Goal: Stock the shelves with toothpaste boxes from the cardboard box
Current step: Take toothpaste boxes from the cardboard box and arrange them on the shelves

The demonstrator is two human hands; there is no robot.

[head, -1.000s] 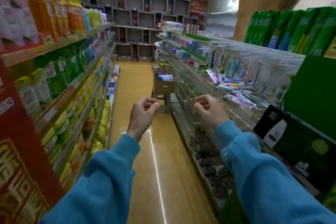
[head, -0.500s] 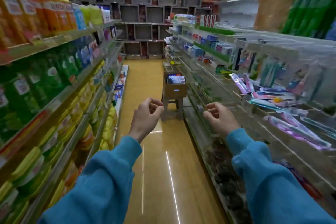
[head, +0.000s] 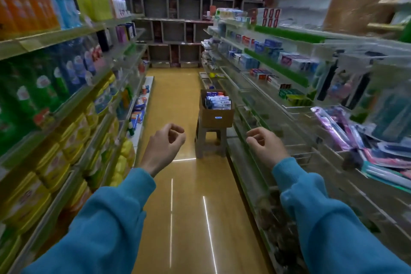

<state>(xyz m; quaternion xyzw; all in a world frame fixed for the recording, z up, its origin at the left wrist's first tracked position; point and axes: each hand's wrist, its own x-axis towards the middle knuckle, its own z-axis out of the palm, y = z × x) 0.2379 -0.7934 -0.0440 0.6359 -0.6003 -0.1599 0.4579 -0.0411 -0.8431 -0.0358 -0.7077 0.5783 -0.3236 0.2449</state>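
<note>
An open brown cardboard box (head: 216, 117) stands on a grey plastic stool (head: 210, 140) in the aisle, against the right-hand shelving. Blue and white toothpaste boxes (head: 218, 100) fill its top. My left hand (head: 165, 143) hangs in front of me, left of the stool, fingers loosely curled and holding nothing. My right hand (head: 265, 145) floats to the right of the stool near the lower shelf edge, fingers also loosely curled and empty. Both hands are well short of the box. More toothpaste boxes (head: 262, 50) line the right shelves.
Left shelving (head: 73, 100) carries detergent bottles in orange, green, blue and yellow. The right shelving (head: 289, 109) has wire racks with toothbrush packs (head: 347, 131) nearest me. The yellow floor (head: 175, 100) of the aisle runs to grey cubby shelves (head: 175, 9) on the back wall.
The view has advanced down the aisle, so the stool and cardboard box look nearer and larger. Both hands stay raised and loosely curled, holding nothing.
</note>
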